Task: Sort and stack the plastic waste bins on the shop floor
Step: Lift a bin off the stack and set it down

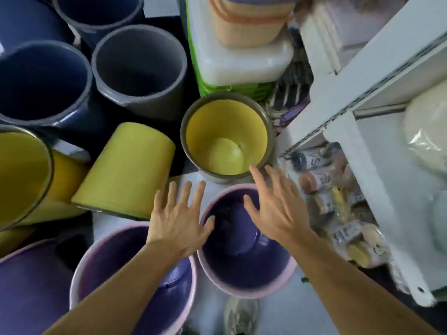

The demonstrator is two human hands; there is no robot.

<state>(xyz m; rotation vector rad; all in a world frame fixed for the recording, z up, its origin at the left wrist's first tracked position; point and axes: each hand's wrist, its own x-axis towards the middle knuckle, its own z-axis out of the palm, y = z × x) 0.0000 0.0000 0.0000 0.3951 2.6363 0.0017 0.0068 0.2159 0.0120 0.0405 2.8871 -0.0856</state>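
Purple bin (242, 269) under open hands (229, 213)

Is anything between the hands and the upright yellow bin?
Nothing visible. The right hand and left hand, both open, hover above a purple bin; the upright yellow bin stands just beyond their fingertips.

pale floor (285, 308) crowded with plastic bins (227, 139).
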